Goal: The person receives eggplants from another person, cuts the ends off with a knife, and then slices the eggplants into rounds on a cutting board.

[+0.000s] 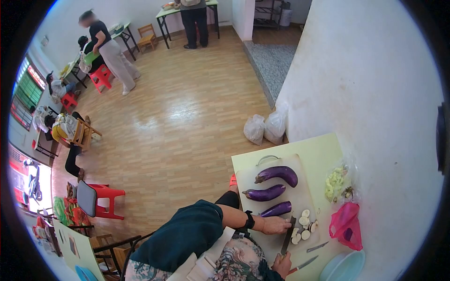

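Observation:
My right hand is closed around the handle of a kitchen knife, whose broad blade points away from me over the white cutting board. My left hand, with a black band on its wrist, is closed on the board, fingertips close beside the blade; whatever lies under it is hidden. Beyond that hand lie three purple eggplants, a far one, a middle one and a near one partly covered by my arm. Several pale round eggplant slices are scattered right of the blade.
On the pale table, a small knife and another blade lie near a light-blue basin. A pink bag and a clear bag of green pieces sit by the wall. White bags rest on the floor; people are farther off.

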`<move>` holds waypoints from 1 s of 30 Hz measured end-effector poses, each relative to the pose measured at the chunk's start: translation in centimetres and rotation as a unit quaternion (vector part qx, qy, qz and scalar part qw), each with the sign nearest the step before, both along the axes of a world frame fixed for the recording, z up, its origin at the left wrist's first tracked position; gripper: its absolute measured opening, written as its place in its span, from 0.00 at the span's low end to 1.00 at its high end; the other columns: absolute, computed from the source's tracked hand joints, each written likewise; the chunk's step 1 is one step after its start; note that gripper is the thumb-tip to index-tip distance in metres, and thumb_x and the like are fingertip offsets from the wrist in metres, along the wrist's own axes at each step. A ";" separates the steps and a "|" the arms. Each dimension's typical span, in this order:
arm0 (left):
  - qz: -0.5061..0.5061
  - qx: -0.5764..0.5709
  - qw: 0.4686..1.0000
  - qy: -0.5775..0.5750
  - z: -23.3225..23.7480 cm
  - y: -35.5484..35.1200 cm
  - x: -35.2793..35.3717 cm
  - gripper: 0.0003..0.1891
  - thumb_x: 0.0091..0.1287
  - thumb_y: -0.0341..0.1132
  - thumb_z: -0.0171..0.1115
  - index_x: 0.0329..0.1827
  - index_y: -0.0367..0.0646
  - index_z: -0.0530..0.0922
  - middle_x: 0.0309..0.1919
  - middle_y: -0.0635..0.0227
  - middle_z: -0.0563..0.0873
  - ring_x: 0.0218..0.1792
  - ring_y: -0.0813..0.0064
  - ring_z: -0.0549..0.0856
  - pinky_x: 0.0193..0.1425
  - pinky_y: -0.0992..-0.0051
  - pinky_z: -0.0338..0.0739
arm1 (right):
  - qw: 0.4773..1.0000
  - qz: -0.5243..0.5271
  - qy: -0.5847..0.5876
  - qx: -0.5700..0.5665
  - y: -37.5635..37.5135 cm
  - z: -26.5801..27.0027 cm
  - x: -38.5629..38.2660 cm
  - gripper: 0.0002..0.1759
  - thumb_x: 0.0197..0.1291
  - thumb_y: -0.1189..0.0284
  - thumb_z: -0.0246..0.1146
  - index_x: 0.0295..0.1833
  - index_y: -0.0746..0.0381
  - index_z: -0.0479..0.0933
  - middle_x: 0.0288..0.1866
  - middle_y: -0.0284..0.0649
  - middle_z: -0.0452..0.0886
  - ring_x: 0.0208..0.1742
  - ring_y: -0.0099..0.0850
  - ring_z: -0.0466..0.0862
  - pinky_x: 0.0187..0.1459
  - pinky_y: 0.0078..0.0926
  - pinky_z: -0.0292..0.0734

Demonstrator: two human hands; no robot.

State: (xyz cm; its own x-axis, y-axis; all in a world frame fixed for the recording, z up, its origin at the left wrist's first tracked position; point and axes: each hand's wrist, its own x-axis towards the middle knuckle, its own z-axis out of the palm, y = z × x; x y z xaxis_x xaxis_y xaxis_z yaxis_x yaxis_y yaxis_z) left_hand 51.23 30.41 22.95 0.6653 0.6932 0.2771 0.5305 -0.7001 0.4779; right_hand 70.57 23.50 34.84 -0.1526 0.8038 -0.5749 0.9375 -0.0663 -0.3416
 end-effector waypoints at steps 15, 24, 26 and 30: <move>0.002 -0.005 1.000 -0.027 0.4 -0.2 -0.2 0.08 0.54 0.32 0.54 0.32 0.37 0.78 0.43 0.55 0.73 0.47 0.57 0.75 0.47 0.65 0.77 | 0.992 0.000 0.027 0.120 -0.8 -3.0 1.1 0.17 0.59 0.69 0.58 0.52 0.67 0.69 0.28 0.56 0.79 0.31 0.53 0.80 0.33 0.45 0.72; 0.014 -0.022 0.999 -0.038 1.0 -0.1 -0.8 0.07 0.57 0.32 0.52 0.30 0.38 0.76 0.36 0.58 0.75 0.39 0.59 0.79 0.41 0.64 0.76 | 0.995 -0.009 0.049 0.085 -0.5 -1.8 0.8 0.20 0.60 0.65 0.56 0.56 0.61 0.68 0.38 0.56 0.80 0.39 0.56 0.80 0.41 0.50 0.72; 0.000 0.002 0.999 -0.043 2.1 0.1 -1.2 0.07 0.57 0.32 0.52 0.30 0.38 0.75 0.35 0.57 0.75 0.39 0.59 0.78 0.42 0.64 0.76 | 0.993 -0.027 0.069 0.095 -0.6 -1.9 1.2 0.20 0.61 0.65 0.56 0.55 0.62 0.68 0.37 0.56 0.80 0.38 0.55 0.80 0.40 0.49 0.72; -0.023 -0.046 0.999 0.004 3.3 0.2 -1.4 0.10 0.51 0.29 0.54 0.36 0.37 0.74 0.40 0.59 0.73 0.42 0.59 0.76 0.45 0.67 0.76 | 0.988 -0.067 0.081 0.109 -0.9 -2.1 1.7 0.19 0.61 0.64 0.56 0.53 0.63 0.69 0.35 0.56 0.80 0.37 0.55 0.80 0.38 0.47 0.72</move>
